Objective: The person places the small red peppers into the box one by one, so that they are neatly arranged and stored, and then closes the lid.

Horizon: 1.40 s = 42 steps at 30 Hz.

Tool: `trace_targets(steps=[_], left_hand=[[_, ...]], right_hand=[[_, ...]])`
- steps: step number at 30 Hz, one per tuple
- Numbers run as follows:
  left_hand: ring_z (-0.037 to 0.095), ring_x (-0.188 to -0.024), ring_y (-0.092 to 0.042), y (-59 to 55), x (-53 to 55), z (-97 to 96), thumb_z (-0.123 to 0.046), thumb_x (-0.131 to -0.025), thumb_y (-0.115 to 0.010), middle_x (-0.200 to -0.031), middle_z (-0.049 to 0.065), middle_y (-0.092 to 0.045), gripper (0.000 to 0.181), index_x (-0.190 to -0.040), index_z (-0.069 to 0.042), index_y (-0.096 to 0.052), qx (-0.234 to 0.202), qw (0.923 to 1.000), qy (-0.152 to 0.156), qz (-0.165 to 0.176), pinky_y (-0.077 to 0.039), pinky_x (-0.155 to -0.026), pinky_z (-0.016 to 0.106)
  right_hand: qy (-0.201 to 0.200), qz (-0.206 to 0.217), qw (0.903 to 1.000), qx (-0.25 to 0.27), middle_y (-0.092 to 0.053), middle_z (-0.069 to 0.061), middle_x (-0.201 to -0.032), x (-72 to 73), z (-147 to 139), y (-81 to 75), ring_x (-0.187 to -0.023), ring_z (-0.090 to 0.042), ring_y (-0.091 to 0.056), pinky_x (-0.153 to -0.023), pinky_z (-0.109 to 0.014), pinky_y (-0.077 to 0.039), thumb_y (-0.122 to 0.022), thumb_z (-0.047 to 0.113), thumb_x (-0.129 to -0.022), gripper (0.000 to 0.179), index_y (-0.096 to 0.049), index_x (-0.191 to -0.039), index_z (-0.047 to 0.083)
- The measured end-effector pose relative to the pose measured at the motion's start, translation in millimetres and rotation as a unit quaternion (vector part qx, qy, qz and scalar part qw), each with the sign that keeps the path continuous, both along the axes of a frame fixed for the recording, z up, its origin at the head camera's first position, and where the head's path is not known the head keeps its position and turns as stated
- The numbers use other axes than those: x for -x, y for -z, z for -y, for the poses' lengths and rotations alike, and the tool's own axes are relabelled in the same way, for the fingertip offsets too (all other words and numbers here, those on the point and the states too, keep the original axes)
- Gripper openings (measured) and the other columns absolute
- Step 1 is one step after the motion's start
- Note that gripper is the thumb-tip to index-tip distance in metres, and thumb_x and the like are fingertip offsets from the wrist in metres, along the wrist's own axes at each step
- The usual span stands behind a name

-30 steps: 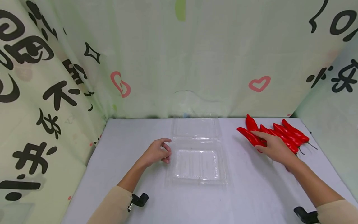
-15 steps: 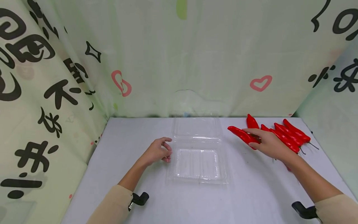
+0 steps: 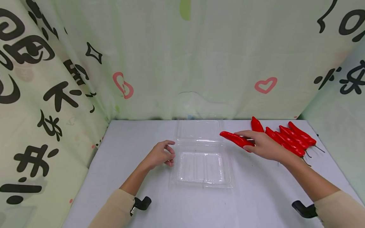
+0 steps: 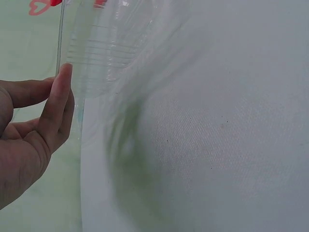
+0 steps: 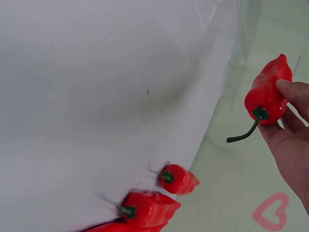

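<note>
A red chili pepper (image 3: pixel 235 139) with a green stem is held in the air by my right hand (image 3: pixel 263 144), thumb on one side and fingers on the other. In the right wrist view the stem of this held chili pepper (image 5: pixel 268 94) hangs toward the camera. A clear plastic clamshell container (image 3: pixel 201 183) lies unfolded on the table, its lid (image 3: pixel 201 129) toward the back. At its left edge is my left hand (image 3: pixel 162 154); in the left wrist view the thumb and fingers of the left hand (image 4: pixel 38 121) pinch the container's thin rim.
Several more red chili peppers (image 3: pixel 291 142) lie side by side at the back right of the white table (image 3: pixel 137 133). A printed curtain (image 3: pixel 182 63) hangs behind and along both sides. Small black cameras (image 3: pixel 142 203) sit on the wrists.
My right hand has lifted the chili pepper from the group and carried it left, toward the container's right side. My left hand has stayed at the container's left edge.
</note>
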State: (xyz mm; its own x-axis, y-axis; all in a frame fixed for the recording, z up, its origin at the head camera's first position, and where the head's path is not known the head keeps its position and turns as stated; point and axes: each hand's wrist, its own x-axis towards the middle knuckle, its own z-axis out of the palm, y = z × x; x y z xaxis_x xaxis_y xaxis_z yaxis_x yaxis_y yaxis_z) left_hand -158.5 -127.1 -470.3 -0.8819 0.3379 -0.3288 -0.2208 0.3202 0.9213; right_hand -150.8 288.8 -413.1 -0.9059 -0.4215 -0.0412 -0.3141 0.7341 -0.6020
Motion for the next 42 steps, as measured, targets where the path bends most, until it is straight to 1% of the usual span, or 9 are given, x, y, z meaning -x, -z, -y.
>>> trace_targets(steps=[6, 15, 22, 25, 32, 39, 42], left_hand=[[0.019, -0.065, -0.069, -1.4, -0.4, 1.2, 0.01, -0.091, -0.065, -0.102, 0.017, -0.059, 0.06, -0.147, 0.004, -0.047, 0.004, 1.0, 0.0, 0.001, -0.065, -0.063, 0.034], [0.019, -0.065, -0.069, -1.7, -0.6, 0.5, 0.01, -0.091, -0.066, -0.103, 0.017, -0.059, 0.061, -0.148, 0.004, -0.046, 0.008, 1.0, 0.003, 0.003, -0.065, -0.063, 0.034], [0.019, -0.064, -0.069, -2.0, 0.4, 0.3, 0.01, -0.092, -0.066, -0.102, 0.017, -0.059, 0.06, -0.148, 0.004, -0.046, 0.015, 0.9999, 0.003, 0.002, -0.065, -0.062, 0.034], [0.019, -0.064, -0.069, -2.0, 0.7, 0.2, 0.01, -0.091, -0.066, -0.102, 0.017, -0.059, 0.06, -0.148, 0.004, -0.046, 0.017, 0.9998, 0.004, 0.003, -0.065, -0.062, 0.034], [0.019, -0.063, -0.069, -2.4, 1.1, 0.2, 0.01, -0.091, -0.066, -0.103, 0.017, -0.059, 0.061, -0.148, 0.003, -0.046, 0.02, 0.9998, 0.003, 0.003, -0.065, -0.062, 0.033], [0.019, -0.063, -0.068, -1.1, 2.1, -0.6, 0.011, -0.091, -0.066, -0.101, 0.016, -0.059, 0.06, -0.147, 0.004, -0.047, 0.021, 0.9998, 0.001, 0.001, -0.064, -0.061, 0.034], [0.019, -0.063, -0.068, -0.6, 2.6, -1.3, 0.011, -0.091, -0.066, -0.101, 0.016, -0.059, 0.06, -0.147, 0.004, -0.047, 0.024, 0.9997, 0.001, 0.002, -0.064, -0.061, 0.034]], right_hand=[[-0.022, 0.008, 0.9997, -0.005, -0.07, -0.012, -0.122, 6.2, 14.6, -1.5, -0.101, -0.024, -0.065, -0.072, -0.026, -0.063, -0.081, 0.006, -0.086, 0.061, -0.059, -0.143, 0.009], [-0.042, 0.025, 0.9986, -0.017, -0.067, -0.012, -0.132, 10.8, 36.5, 2.0, -0.111, -0.027, -0.064, -0.08, -0.032, -0.064, -0.08, 0.008, -0.087, 0.062, -0.058, -0.145, 0.01], [-0.076, 0.031, 0.9965, -0.015, -0.065, -0.013, -0.136, 13.0, 52.3, 0.7, -0.115, -0.03, -0.063, -0.083, -0.036, -0.064, -0.079, 0.01, -0.088, 0.06, -0.058, -0.144, 0.01], [-0.083, 0.04, 0.9956, -0.016, -0.064, -0.01, -0.137, 14.3, 58.8, 1.6, -0.116, -0.029, -0.062, -0.083, -0.033, -0.064, -0.08, 0.009, -0.088, 0.06, -0.059, -0.144, 0.012], [-0.117, 0.053, 0.9916, -0.012, -0.064, -0.009, -0.137, 18.5, 70.6, 4.8, -0.116, -0.027, -0.06, -0.084, -0.031, -0.063, -0.076, 0.006, -0.091, 0.055, -0.06, -0.143, 0.011], [-0.129, 0.065, 0.9893, -0.022, -0.064, -0.007, -0.14, 20.9, 84.0, 5.9, -0.119, -0.026, -0.059, -0.09, -0.032, -0.06, -0.072, 0.005, -0.094, 0.053, -0.059, -0.145, 0.012], [-0.129, 0.074, 0.9885, -0.027, -0.063, -0.008, -0.14, 20.9, 89.6, 6.2, -0.12, -0.026, -0.058, -0.09, -0.032, -0.061, -0.072, 0.004, -0.094, 0.054, -0.059, -0.146, 0.013]])
